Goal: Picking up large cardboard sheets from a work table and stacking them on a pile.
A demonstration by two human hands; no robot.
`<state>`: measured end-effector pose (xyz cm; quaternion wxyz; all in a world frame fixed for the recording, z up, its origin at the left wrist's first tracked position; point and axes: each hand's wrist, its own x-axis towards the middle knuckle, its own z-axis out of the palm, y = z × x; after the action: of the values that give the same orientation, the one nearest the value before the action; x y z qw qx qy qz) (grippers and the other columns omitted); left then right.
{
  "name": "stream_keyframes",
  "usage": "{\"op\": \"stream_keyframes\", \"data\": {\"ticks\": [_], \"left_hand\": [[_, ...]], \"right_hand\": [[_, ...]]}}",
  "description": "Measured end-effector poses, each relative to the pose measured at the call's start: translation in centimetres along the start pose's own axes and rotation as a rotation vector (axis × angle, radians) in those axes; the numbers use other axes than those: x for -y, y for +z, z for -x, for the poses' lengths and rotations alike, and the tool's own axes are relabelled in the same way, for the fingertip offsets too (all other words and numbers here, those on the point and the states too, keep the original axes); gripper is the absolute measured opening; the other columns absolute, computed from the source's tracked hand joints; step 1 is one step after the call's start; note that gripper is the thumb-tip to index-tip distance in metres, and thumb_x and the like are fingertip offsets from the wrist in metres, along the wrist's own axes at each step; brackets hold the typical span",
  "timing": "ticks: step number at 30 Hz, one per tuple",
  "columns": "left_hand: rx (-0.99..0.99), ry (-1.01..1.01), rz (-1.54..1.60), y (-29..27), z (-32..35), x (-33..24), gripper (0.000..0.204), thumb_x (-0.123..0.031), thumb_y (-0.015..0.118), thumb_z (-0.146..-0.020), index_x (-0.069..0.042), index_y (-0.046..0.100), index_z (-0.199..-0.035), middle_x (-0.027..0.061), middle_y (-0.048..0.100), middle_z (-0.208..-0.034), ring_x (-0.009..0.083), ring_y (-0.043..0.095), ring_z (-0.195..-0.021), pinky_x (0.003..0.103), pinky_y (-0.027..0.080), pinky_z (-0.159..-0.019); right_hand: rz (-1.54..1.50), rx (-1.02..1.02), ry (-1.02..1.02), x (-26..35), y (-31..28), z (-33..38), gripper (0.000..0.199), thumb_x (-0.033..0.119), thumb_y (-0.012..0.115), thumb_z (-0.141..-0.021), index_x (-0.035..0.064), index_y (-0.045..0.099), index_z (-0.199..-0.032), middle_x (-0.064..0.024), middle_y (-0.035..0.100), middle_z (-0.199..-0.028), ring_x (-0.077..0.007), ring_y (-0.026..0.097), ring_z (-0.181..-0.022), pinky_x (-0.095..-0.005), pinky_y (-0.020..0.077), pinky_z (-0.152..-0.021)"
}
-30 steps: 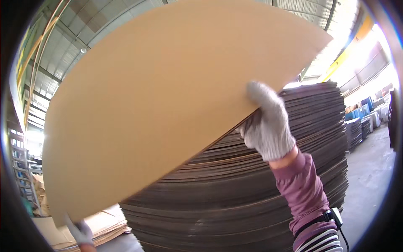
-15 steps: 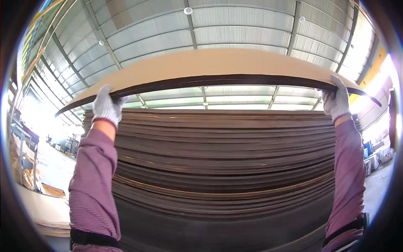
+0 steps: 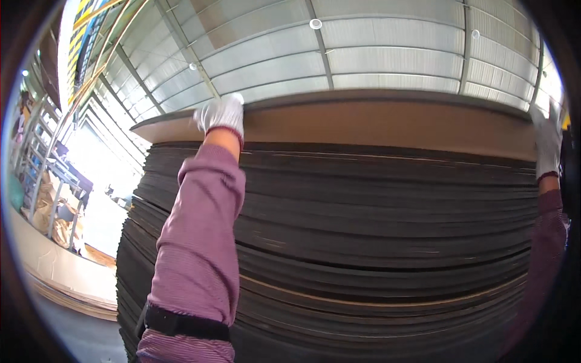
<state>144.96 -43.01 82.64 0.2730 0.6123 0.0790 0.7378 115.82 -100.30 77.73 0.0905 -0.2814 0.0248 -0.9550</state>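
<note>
A large tan board (image 3: 375, 124) lies tilted on top of a tall stack of dark thin boards (image 3: 375, 242) right in front of me. My left hand (image 3: 221, 114), in a white glove, grips the board's near edge at its upper left. My right hand (image 3: 548, 142), also gloved, holds the same edge at the far right, close to the rim of the picture. Both arms in purple striped sleeves reach up above my head.
A low pile of pale boards (image 3: 66, 278) lies on the floor at the left, with metal racks (image 3: 48, 181) behind it. A corrugated metal roof (image 3: 339, 54) spans overhead. Bright daylight comes in from the open left side.
The tan board was swung from a steep tilt to level above the stack, then came down onto it. My hands stayed on its near edge, moving farther apart.
</note>
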Motion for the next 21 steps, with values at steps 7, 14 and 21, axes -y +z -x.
{"op": "stream_keyframes", "data": {"ticks": [7, 14, 21], "left_hand": [[-0.254, 0.412, 0.423, -1.8, 4.1, -4.1, 0.035, -0.040, 0.051, -0.086, -0.014, 0.068, -0.101, 0.0131, 0.067, -0.104, 0.0319, 0.062, -0.100, 0.046, 0.045, -0.091], [-0.264, 0.407, 0.216, 0.3, 5.5, -3.5, 0.033, -0.034, 0.054, -0.087, -0.018, 0.059, -0.115, 0.0059, 0.060, -0.118, 0.0230, 0.048, -0.120, 0.054, 0.031, -0.101], [-0.181, 0.414, 0.265, 6.8, 5.4, -2.5, 0.024, -0.031, 0.053, -0.089, -0.023, 0.060, -0.110, 0.0024, 0.056, -0.119, 0.0213, 0.042, -0.123, 0.062, 0.028, -0.102]], "right_hand": [[0.317, 0.377, -0.902, 6.6, 6.8, 2.8, 0.054, 0.003, 0.059, -0.076, 0.0077, 0.048, -0.129, -0.0172, 0.053, -0.126, -0.0320, 0.048, -0.120, -0.0389, 0.0386, -0.105], [0.374, 0.562, -1.036, 5.9, 11.3, 5.7, 0.028, 0.017, 0.057, -0.086, 0.0074, 0.055, -0.112, -0.0169, 0.060, -0.102, -0.0319, 0.060, -0.095, -0.0411, 0.0491, -0.082], [0.487, 0.566, -0.983, 0.0, 17.3, 9.0, 0.039, 0.010, 0.061, -0.079, 0.0088, 0.052, -0.117, -0.0176, 0.057, -0.112, -0.0340, 0.054, -0.108, -0.0415, 0.0445, -0.093]]}}
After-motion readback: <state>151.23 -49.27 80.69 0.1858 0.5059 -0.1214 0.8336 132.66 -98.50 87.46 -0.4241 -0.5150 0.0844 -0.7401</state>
